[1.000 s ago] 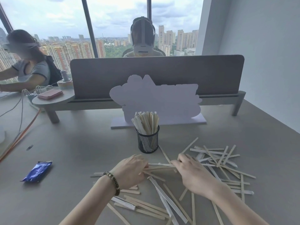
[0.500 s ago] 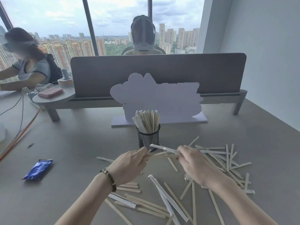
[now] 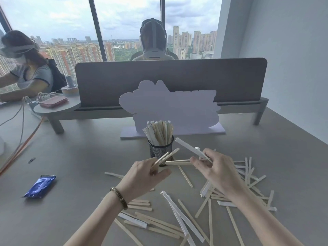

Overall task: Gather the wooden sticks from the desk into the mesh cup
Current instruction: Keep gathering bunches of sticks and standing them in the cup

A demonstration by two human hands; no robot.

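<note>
Wooden sticks (image 3: 209, 226) lie scattered over the near part of the grey desk (image 3: 88, 166), some bare and some in white paper sleeves, most of them in a loose heap at the right and a smaller group near the front between the person's forearms. The black mesh cup (image 3: 160, 150) stands upright just beyond the hands, already packed with upright sticks, in front of a pale cut-out sign (image 3: 170, 107) on a flat base. The left hand (image 3: 145, 176), with a beaded bracelet (image 3: 119, 195) at its wrist, is raised off the desk with its fingers curled round a few bare sticks that point up and to the right, their tips in front of the cup's wall. The right hand (image 3: 214, 170) is also raised, pinching a small bundle: bare sticks lying level and pointing left toward the other hand, plus one white-sleeved stick (image 3: 190, 148) slanting up toward the cup's rim. A blue foil packet (image 3: 40, 186) lies on the desk well to the left. Behind a grey divider screen (image 3: 170, 80) sit two other people wearing headsets.
</note>
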